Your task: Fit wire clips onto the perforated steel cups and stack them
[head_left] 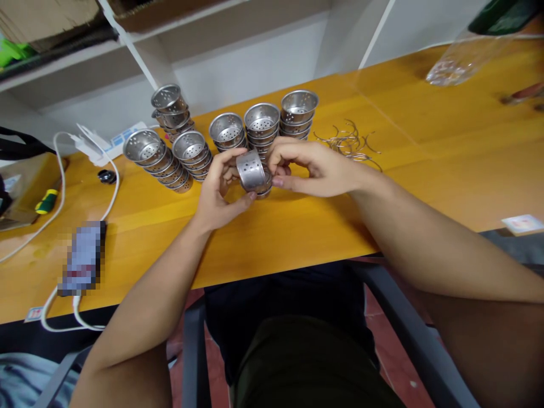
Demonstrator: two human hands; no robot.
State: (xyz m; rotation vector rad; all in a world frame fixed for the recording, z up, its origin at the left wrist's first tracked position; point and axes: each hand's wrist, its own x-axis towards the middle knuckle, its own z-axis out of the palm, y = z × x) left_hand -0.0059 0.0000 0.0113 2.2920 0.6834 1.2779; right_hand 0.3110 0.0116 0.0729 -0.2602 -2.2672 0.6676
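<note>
My left hand (219, 190) and my right hand (312, 167) meet over the yellow wooden table (297, 226), both closed round a small perforated metal cup (250, 170) tilted on its side. Under it a second metal cup (264, 190) partly shows. Just behind my hands stand several stacks of the same perforated metal cups (189, 148), some leaning. A loose pile of thin wire hooks (348, 141) lies to the right of the stacks, near my right hand.
A white cable (59, 187) and a power strip (114, 144) lie at the left, with a blurred phone (83, 258) and a yellow-green tool (46, 201). A clear plastic bag (463, 62) lies far right, a card (522, 224) at the table edge. White shelving rises behind.
</note>
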